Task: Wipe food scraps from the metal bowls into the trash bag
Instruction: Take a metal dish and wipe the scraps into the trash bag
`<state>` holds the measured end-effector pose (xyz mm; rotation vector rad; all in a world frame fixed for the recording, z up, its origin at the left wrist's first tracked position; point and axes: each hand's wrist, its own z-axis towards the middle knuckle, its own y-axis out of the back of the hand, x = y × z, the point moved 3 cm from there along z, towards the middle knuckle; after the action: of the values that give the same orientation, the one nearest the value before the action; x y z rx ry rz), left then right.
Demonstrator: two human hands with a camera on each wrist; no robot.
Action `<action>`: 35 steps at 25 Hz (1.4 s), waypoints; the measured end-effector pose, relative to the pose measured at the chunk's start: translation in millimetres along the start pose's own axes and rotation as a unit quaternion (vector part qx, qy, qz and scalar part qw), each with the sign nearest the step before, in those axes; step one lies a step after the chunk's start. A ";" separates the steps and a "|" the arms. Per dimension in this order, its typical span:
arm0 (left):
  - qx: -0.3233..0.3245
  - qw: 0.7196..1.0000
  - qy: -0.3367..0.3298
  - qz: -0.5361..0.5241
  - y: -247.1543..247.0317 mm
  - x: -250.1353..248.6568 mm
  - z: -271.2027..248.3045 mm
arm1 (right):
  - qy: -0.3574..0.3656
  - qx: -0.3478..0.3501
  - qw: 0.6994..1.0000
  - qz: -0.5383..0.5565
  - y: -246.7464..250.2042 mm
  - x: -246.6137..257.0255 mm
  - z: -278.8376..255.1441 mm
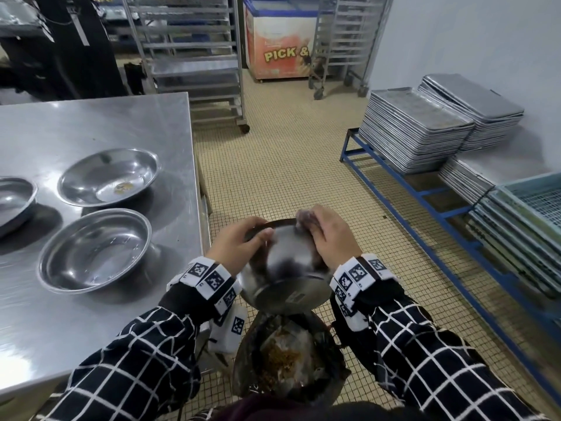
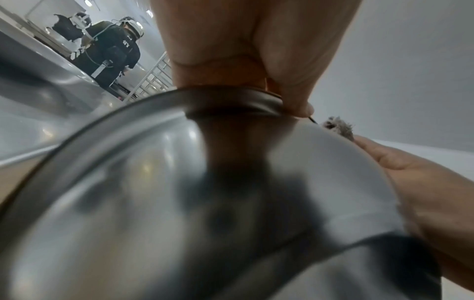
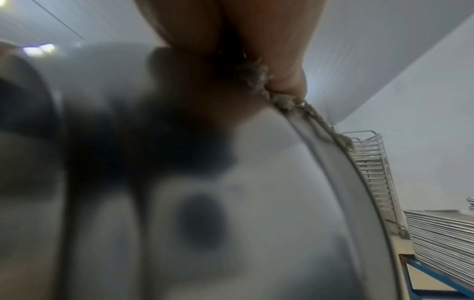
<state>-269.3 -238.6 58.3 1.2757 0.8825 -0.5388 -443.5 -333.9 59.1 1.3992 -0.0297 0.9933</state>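
**A:** Directly below the wrists, the trash bag (image 1: 288, 360) is seen open, scraps already lying in it. Tilted bowl (image 1: 282, 268) is held just above it, base toward the camera, mouth facing away and down.

**B:** Grip state?

**A:** Left hand (image 1: 239, 241) is curled over the rim, thumb on the outer wall. Right hand (image 1: 331, 235) is closed on a grey cloth (image 1: 303, 215) at the far rim; fingers inside the bowl are hidden.

**B:** Advice for the wipe?

**A:** Mouth should be kept over the bag opening, which looks narrow. Cloth should be dragged from the base toward the lower rim, so scraps are pushed out, not smeared. Rim hold should be kept firm; the wall is probably slick.

**B:** Further out?

**A:** On the steel table (image 1: 91, 123), near bowl (image 1: 94, 250) looks wiped; far bowl (image 1: 107, 177) has residue left. A third is cut off at the left edge.
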 end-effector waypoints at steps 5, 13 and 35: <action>-0.063 0.997 -0.004 0.051 4.0 -3.8 5.0 | 0.039 -0.040 0.998 0.012 -15.1 6.5 0.0; -0.152 0.987 0.039 -0.028 13.4 -2.4 2.7 | 0.062 -0.167 0.984 -0.016 -21.5 27.8 -28.4; -0.165 0.983 -0.004 -0.075 17.2 -4.7 -3.6 | -0.080 -0.142 0.975 0.150 -39.5 35.8 -11.6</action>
<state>-259.7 -231.6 72.0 0.9108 1.0210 -0.4909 -404.3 -298.7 44.8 1.2266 -0.4975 1.0721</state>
